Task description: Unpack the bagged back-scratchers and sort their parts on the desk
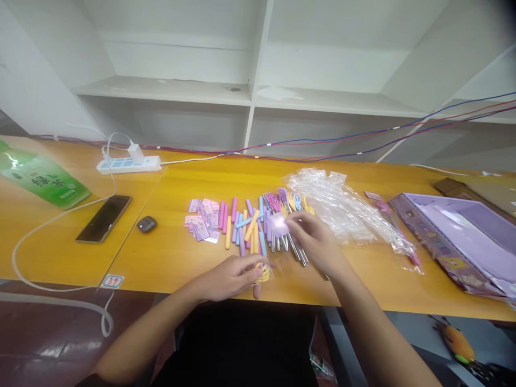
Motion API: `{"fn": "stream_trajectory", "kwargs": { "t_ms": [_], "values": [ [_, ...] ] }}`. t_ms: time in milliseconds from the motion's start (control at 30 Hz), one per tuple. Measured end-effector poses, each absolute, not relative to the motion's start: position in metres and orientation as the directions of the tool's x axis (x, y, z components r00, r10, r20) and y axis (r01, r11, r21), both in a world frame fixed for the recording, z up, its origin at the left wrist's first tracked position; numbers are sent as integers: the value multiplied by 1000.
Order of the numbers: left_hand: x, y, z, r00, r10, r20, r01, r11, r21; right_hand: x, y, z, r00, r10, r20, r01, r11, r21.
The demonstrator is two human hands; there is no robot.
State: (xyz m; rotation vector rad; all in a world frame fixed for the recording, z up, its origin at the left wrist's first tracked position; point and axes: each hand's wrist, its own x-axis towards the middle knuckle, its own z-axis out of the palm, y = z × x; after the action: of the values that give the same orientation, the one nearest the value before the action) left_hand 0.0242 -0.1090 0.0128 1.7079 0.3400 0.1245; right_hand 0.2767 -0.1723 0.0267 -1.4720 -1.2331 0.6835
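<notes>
My left hand point(231, 277) is closed near the table's front edge on a back scratcher with a yellow claw head point(264, 272); clear plastic seems to surround it. The rest of that scratcher is hidden or blurred. Between the fingertips of my right hand point(314, 236) is a small purple card point(278, 226), washed out by glare. Behind it lie back scratchers with metal rods point(300, 253) and pink, purple, yellow and blue claw heads point(274, 202). Left of these are coloured handle sleeves point(244, 226) in a loose pile, then a heap of printed cards point(205, 219).
Clear plastic bags point(334, 204) are piled right of the scratchers. Beside them lie a bagged pink item point(397, 231) and a purple box point(443, 242). On the left are a phone point(104, 219), black case point(147, 224), power strip point(129, 164) and green bottle point(44, 174). Cables point(306, 142) cross the back.
</notes>
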Motion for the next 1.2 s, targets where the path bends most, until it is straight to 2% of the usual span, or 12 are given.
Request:
{"fn": "stream_trajectory", "kwargs": {
  "t_ms": [67, 167, 300, 400, 467, 567, 667, 800, 867, 1000, 1133, 1200],
  "values": [
    [25, -110, 12, 950, 291, -114, 160, -139, 977, 256, -142, 32, 146, 984, 102, 290, 56, -955],
    [25, -111, 12, 943, 292, -156, 196, -113, 974, 227, -94, 37, 0, 999, 53, 212, 51, -976],
    [26, -112, 12, 934, 299, -194, 219, -53, 974, 214, -62, 35, 69, 995, 77, 304, 53, -951],
    [25, -113, 13, 932, 306, -193, 214, -36, 976, 225, -79, 30, 131, 981, 144, 342, 92, -935],
    [23, -113, 14, 933, 301, -196, 202, 11, 979, 238, -104, 25, 159, 979, 123, 249, 81, -965],
    [22, -111, 14, 930, 324, -177, 138, 138, 981, 255, -145, 17, 267, 961, 67, -24, 76, -997],
    [22, -107, 16, 904, 403, -141, 81, 163, 983, 261, -176, 8, 225, 974, 25, -235, 79, -969],
    [26, -106, 20, 866, 490, -99, 90, 43, 995, 241, -195, -5, 13, 999, -29, -248, -25, -968],
    [29, -108, 22, 868, 492, -62, 85, -24, 996, 225, -197, -9, -17, 998, -67, -239, -69, -969],
    [31, -111, 27, 877, 481, 19, 92, -206, 974, 209, -194, -11, 149, 987, -63, -276, -19, -961],
    [24, -100, 27, 893, 449, -31, 247, -432, 867, 235, -199, -1, 458, 889, 14, -197, 117, -973],
    [20, -93, 21, 888, 457, -60, 296, -465, 835, 254, -203, 8, 567, 823, 46, -176, 176, -968]
  ]
}}
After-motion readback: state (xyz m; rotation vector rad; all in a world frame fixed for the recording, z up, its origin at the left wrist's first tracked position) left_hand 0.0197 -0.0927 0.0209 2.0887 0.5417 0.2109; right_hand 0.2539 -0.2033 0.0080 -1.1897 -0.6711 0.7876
